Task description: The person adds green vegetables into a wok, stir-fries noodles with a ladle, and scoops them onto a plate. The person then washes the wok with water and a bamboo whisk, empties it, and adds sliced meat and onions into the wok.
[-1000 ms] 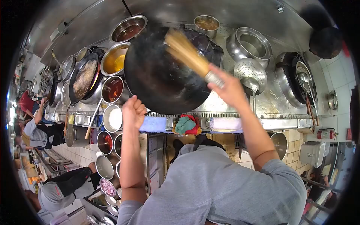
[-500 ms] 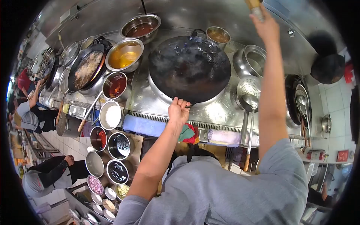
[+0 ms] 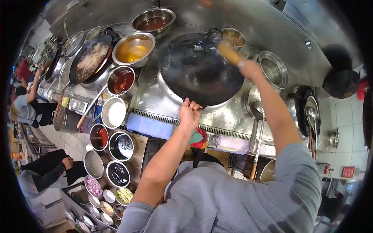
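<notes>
A large black wok [image 3: 196,70] sits on the burner in front of me, with a thin haze over its dark inside. My left hand [image 3: 189,113] is closed around its near handle. In my right hand [image 3: 251,71] I grip a bamboo wok brush [image 3: 230,53], slightly blurred, its pale end over the wok's right rim. Just beyond the brush stands a metal pot of brownish liquid [image 3: 234,37]. Below my left hand hangs a red and green cloth [image 3: 197,138].
Bowls of yellow oil [image 3: 134,49] and reddish liquid [image 3: 153,22] stand left of the wok. A perforated skimmer [image 3: 254,96] and ladle [image 3: 259,108] lie at right. Sauce pots [image 3: 121,146] line the lower left. Another wok [image 3: 91,58] holds frying food; co-workers [image 3: 46,173] are far left.
My right hand has swung down and left with the brush, from high above the stove to the wok's right rim. My left hand stays on the wok handle.
</notes>
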Demonstrator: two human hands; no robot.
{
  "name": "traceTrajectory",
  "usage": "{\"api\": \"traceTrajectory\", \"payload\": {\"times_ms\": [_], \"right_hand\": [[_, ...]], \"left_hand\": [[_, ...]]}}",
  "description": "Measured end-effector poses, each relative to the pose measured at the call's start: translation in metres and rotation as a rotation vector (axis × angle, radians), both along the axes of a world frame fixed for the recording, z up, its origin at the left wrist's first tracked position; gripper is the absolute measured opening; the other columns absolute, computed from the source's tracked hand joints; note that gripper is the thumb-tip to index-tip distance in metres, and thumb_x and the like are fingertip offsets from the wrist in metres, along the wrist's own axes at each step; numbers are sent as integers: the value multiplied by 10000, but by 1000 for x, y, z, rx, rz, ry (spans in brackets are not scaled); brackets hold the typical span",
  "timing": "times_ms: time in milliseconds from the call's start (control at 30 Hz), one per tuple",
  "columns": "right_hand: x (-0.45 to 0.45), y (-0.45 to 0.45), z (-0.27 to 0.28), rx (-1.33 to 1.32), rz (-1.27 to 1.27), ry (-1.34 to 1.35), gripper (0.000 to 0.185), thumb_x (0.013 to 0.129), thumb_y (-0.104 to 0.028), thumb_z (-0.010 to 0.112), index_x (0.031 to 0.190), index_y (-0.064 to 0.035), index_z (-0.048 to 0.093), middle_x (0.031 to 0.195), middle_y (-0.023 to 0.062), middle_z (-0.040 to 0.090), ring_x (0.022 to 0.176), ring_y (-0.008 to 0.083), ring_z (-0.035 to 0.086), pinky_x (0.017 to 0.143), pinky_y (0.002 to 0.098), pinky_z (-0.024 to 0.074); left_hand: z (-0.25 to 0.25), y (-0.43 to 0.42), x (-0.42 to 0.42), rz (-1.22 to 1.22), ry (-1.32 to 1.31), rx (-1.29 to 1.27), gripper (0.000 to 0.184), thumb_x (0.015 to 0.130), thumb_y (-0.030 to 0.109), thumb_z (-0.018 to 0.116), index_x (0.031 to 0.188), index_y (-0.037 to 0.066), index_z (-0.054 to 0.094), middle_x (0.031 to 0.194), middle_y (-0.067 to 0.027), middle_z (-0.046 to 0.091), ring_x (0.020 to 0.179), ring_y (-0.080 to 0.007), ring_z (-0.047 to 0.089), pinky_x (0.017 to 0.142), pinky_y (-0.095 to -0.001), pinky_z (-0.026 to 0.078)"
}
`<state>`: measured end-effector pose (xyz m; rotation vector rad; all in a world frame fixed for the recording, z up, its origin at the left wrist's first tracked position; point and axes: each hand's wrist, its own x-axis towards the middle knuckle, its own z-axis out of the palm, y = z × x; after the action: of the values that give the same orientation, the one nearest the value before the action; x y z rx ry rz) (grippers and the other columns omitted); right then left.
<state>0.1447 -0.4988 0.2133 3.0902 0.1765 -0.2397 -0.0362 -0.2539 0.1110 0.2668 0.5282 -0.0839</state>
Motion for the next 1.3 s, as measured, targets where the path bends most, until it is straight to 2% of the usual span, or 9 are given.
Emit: {"api": "traceTrajectory", "payload": {"times_ms": [133, 367, 433, 633, 700, 733, 833, 1067, 1300], "right_hand": [[15, 44, -28, 309, -423, -253, 298, 751, -234, 613, 995, -66, 650, 981, 172, 662, 934, 322, 641, 803, 414, 513], [-63, 43, -43, 375, 575, 120, 569, 713, -325, 717, 1249, -237, 547, 1002, 131, 664, 908, 336, 634, 821, 409, 494], [-5, -45, -16, -213, 176, 172, 347, 767, -269, 623, 1084, -128, 629, 968, 122, 669, 916, 325, 638, 819, 415, 496], [-88, -89, 56, 529, -532, -877, 549, 789, -377, 647, 1246, -108, 504, 1050, 205, 633, 999, 361, 601, 823, 435, 476], [-132, -101, 6, 660, -578, -587, 665, 786, -362, 658, 1352, -141, 388, 1082, 214, 617, 996, 353, 607, 826, 439, 478], [-170, -76, -11, 966, -750, -513, 626, 817, -298, 635, 1374, -142, 395, 830, 164, 647, 580, 246, 619, 566, 357, 523], [-256, -48, -77, 591, -596, -412, 551, 788, -362, 659, 1292, -201, 501, 1105, 182, 619, 985, 326, 607, 872, 391, 476], [-335, 29, -119, 241, -633, -162, 125, 704, -151, 606, 789, -159, 697, 725, 95, 653, 690, 276, 658, 550, 394, 508], [-411, 33, -85, 562, -973, -472, 504, 802, -236, 578, 1295, -200, 486, 1275, 171, 455, 1201, 349, 411, 925, 536, 349]], "left_hand": [[6, 1, -7, -107, 126, 74, 234, 1003, 272, 314, 801, 158, 341, 613, 30, 336, 603, -117, 353, 770, -366, 295], [8, 10, -7, -217, 61, 107, 252, 982, 289, 392, 770, 153, 384, 630, 21, 385, 637, -138, 396, 716, -333, 325], [13, 19, -6, -278, 135, 210, 209, 926, 292, 508, 789, 156, 429, 653, 22, 420, 663, -139, 423, 683, -324, 339], [-25, 51, -5, 192, -217, 1198, 194, 859, 182, 632, 802, 89, 472, 776, -4, 465, 753, -122, 427, 732, -280, 385], [-14, 64, -3, 56, -548, 1478, 136, 857, 125, 619, 840, 58, 501, 803, -19, 495, 778, -137, 452, 751, -285, 394], [-7, 61, 1, 3, -679, 1567, 120, 856, 124, 618, 847, 51, 523, 815, -35, 513, 788, -151, 474, 758, -288, 403], [25, 47, -2, -320, -1017, 1733, 117, 863, 158, 614, 876, 46, 586, 850, -81, 596, 821, -205, 566, 783, -295, 433], [21, 37, 7, -703, -1116, 1949, 289, 914, 265, 565, 1073, 41, 655, 1042, -131, 667, 914, -243, 638, 817, -311, 478], [18, 40, 14, -650, -1154, 2245, 335, 922, 331, 526, 1079, 69, 662, 1052, -112, 665, 947, -282, 628, 818, -340, 464]]}}
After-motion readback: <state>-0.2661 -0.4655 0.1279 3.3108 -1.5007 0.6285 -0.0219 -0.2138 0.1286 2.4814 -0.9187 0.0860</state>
